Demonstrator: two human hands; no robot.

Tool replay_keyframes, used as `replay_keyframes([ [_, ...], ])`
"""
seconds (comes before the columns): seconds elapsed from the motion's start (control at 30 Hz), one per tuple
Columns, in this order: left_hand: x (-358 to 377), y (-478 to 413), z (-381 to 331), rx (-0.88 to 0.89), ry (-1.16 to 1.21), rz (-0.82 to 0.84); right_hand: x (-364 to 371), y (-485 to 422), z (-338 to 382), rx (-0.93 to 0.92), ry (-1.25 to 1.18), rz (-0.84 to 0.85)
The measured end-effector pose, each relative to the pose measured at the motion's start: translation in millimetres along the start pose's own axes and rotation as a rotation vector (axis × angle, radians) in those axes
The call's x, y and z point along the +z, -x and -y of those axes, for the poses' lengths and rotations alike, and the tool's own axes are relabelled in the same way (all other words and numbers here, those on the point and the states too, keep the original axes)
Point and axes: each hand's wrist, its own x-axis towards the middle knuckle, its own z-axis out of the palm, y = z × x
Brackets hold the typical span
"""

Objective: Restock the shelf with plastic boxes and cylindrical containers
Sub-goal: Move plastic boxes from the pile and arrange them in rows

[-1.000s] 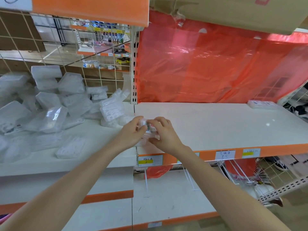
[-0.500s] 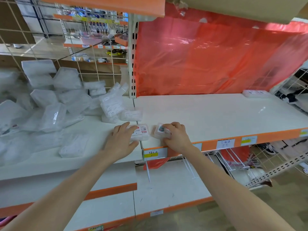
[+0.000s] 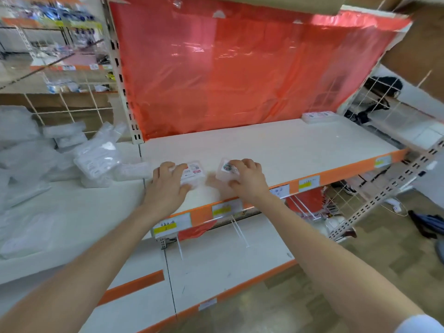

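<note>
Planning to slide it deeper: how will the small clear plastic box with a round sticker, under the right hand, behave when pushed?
This small clear plastic box looks flat and low, so it should slide, not tip or roll. The white shelf looks glossy, so it may skid easily. Probably light: the right hand half covers it.

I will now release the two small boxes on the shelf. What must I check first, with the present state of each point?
1. The left hand grips the small clear plastic box with a white and red label: ok.
2. The right hand grips the small clear plastic box with a round colourful sticker: ok.
3. Both boxes are on the white shelf board with an orange front edge, behind that edge: ok.
4. The two boxes do not touch each other: ok.
5. Boxes sit flat on the board: cannot tell, blurred.
6. Room behind them, flat clear plastic box far at the back right: ok.
</note>
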Motion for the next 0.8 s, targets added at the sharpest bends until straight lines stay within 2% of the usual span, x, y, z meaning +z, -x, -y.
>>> replay_keyframes([
  [0.4,92,-66,-177,0.168,0.039,0.085,-78,4,-178,0.111,0.03,-0.067],
  [0.8,164,-132,-291,0.319,0.062,0.205,-116,10,-302,0.331,-0.033,-0.142],
])
